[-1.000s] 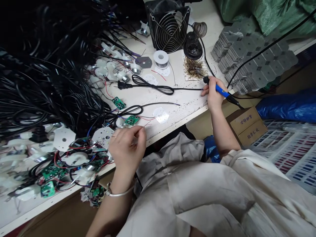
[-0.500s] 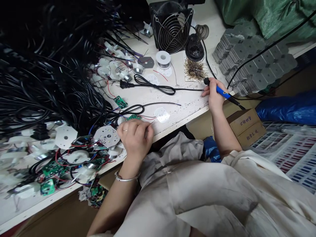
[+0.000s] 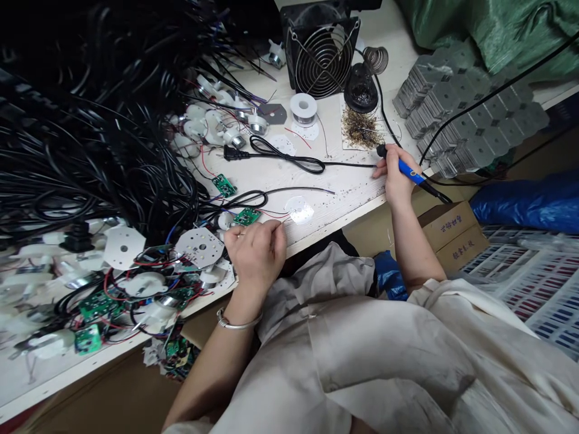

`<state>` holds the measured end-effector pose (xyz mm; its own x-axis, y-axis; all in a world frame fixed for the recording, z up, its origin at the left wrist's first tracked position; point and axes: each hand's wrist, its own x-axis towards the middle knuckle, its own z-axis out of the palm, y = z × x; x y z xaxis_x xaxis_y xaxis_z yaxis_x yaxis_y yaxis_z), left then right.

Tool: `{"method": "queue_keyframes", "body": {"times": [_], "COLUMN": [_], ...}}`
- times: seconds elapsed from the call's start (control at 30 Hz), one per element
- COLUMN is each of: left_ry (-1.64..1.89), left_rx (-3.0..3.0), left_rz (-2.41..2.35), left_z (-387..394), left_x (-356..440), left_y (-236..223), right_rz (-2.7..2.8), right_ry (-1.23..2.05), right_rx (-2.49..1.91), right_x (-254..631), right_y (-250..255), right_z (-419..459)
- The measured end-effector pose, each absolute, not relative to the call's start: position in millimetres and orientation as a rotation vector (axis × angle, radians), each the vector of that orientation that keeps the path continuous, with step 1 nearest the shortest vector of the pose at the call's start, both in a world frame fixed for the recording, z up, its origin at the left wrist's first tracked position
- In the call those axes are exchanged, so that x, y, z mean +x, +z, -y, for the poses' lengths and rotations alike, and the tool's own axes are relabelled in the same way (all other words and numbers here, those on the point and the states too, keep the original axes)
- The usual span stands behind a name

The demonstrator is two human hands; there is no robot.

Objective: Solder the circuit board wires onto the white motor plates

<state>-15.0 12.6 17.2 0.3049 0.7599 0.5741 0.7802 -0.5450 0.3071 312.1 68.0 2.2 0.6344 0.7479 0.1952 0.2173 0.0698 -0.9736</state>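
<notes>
My right hand (image 3: pixel 398 175) is closed around the blue handle of a soldering iron (image 3: pixel 411 173), beside brown-black crumbs (image 3: pixel 362 128) on a pale square pad. At the table's front edge my left hand (image 3: pixel 257 252) has its fingers curled together. Thin wire ends show by its fingertips, but what the fingers grip is hidden. Just beyond them lies a small green circuit board (image 3: pixel 246 216) with thin red wires. A second green board (image 3: pixel 224 185) is farther back. Right of the left hand rests a white disc (image 3: pixel 299 210). A black power cord with plug (image 3: pixel 235 154) stretches across the table.
At the back stand a black fan (image 3: pixel 323 57), a solder spool (image 3: pixel 303 108) and a dark pot (image 3: pixel 360 89). Stacked grey metal plates (image 3: pixel 470 111) are at right. Black cables (image 3: pixel 104 120) and white motor parts (image 3: pixel 145 285) crowd the left. A cardboard box (image 3: pixel 455 235) sits below right.
The whole view has shifted slightly. My left hand has drawn back a little from the green board, which shows more fully. The right hand still holds the soldering iron near the crumbs.
</notes>
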Motion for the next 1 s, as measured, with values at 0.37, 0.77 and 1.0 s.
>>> {"method": "queue_keyframes", "body": {"times": [0.37, 0.77, 1.0], "left_ry": [-0.939, -0.898, -0.827], "left_rx": [-2.477, -2.643, -2.67], "left_rz": [1.492, 1.768, 1.844], "left_z": [-10.1, -23.1, -20.8], "left_x": [-10.2, 6.6, 6.2], "left_y": [17.4, 11.4, 11.6], "right_rz": [0.895, 0.866, 1.05], "right_ry": [0.485, 0.587, 0.884], "right_rx": [-1.525, -1.363, -1.44], "right_x": [311.1, 252.4, 215.0], "right_y": [7.7, 15.2, 21.3], "right_z": [-65.3, -17.5, 11.9]}}
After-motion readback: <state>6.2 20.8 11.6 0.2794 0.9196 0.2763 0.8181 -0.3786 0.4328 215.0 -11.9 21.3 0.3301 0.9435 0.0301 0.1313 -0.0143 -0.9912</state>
